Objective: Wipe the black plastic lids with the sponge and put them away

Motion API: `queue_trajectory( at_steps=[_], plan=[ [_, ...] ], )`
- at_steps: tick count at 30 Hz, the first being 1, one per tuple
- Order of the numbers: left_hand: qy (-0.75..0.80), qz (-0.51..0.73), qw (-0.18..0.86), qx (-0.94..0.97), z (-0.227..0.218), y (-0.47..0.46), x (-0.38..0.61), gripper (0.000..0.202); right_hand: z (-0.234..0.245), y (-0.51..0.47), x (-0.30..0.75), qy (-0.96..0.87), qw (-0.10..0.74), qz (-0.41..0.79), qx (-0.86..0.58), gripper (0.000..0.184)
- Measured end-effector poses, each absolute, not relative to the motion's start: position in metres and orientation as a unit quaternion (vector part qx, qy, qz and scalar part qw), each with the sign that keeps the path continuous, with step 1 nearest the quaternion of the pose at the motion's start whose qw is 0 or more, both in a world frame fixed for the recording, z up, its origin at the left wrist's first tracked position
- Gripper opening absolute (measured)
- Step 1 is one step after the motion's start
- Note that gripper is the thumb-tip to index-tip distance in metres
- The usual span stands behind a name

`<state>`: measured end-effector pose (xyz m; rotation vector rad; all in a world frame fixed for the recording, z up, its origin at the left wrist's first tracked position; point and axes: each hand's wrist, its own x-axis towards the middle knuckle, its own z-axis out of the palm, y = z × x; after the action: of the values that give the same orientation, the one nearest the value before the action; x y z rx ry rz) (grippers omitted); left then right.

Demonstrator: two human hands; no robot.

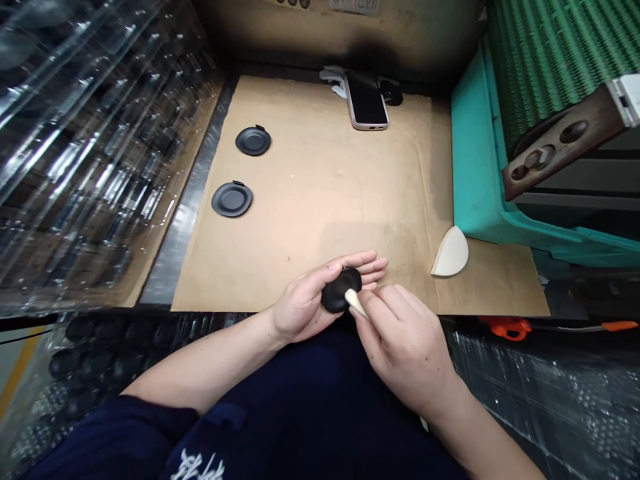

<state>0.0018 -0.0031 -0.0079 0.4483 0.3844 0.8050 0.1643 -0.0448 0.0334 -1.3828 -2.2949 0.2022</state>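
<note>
In my left hand [305, 303] rests a round black plastic lid [334, 293], steadied under the thumb with the other fingers stretched out behind it. My right hand [400, 327] pinches a small cream-coloured sponge piece [355, 303] and presses its tip against the lid's face. Two similar dark lids lie on the cardboard at the left: an upper lid [253, 141] and a lower lid [232, 199], each with a small tab at its top edge. A half-round cream sponge [451, 253] sits to the right of my hands.
A smartphone [367, 100] leans at the back of the cardboard sheet [320, 180], by a white object. Clear plastic trays [100, 133] are stacked at left. On the right stand a teal crate [480, 153] and a green ribbed belt [560, 53]. An orange-handled tool [507, 327] lies below the cardboard's edge.
</note>
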Motion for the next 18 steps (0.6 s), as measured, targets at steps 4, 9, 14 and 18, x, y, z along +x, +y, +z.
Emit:
queue_trajectory(
  at_steps=[4,9,14,18],
  plan=[
    [0.188,0.392,0.876,0.207,-0.007,-0.002,0.002,0.048,0.030,-0.047,0.158,-0.834,0.253,0.094,-0.481,0.012],
    [0.151,0.386,0.892,0.179,-0.003,-0.001,-0.001,0.057,0.029,-0.043,0.169,-0.765,0.378,0.107,-0.511,0.025],
    [0.100,0.394,0.896,0.177,-0.001,0.000,-0.006,0.073,0.039,-0.049,0.179,-0.734,0.435,0.099,-0.512,0.032],
    [0.099,0.387,0.896,0.194,-0.002,0.001,-0.006,0.075,0.038,-0.052,0.177,-0.737,0.429,0.116,-0.508,0.031]
  ],
)
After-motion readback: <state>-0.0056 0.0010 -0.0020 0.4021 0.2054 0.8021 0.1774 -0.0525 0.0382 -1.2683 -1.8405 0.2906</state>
